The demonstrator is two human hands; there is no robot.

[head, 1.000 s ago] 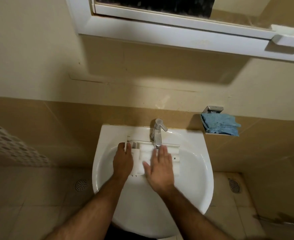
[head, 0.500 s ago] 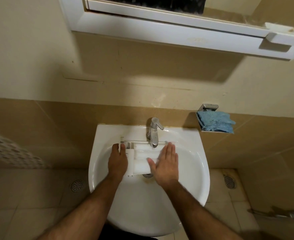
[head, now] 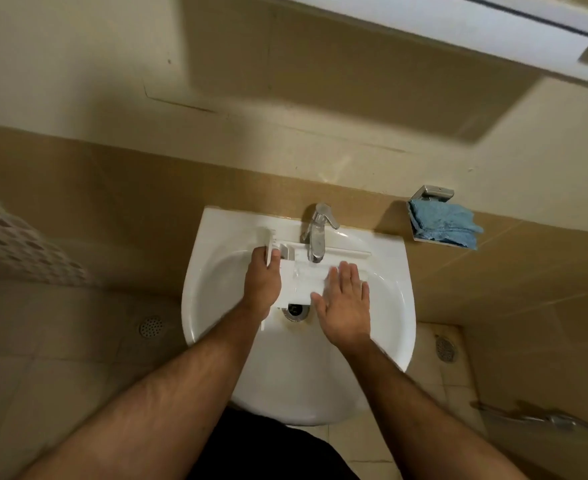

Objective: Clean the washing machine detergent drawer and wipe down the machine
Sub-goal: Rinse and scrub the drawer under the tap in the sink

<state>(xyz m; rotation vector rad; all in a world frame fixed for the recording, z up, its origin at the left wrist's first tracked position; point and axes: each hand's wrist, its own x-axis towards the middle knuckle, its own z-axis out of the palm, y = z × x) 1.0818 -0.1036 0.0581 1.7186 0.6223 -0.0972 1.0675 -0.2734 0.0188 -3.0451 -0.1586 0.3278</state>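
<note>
The white detergent drawer [head: 303, 282] lies across the basin of the white sink [head: 389, 306], under the chrome tap [head: 317, 237]. Water runs from the tap onto the drawer. My left hand [head: 261, 282] grips the drawer's left end, by its front panel, with fingers curled round the edge. My right hand [head: 344, 303] lies flat with straight fingers on the drawer's right part. The drain [head: 296, 310] shows just below the drawer. A blue cloth [head: 441, 226] sits in a wall holder to the right of the sink.
A white-framed mirror cabinet [head: 493, 15] hangs overhead. Floor drains [head: 151, 326] lie on the tiled floor left and right of the sink. A metal hose fitting [head: 542, 419] lies low at the right. A patterned panel [head: 15, 244] is at the left.
The view has tilted down and shifted. My right hand has slid rightward along the drawer. My left hand keeps its hold on the drawer's left end.
</note>
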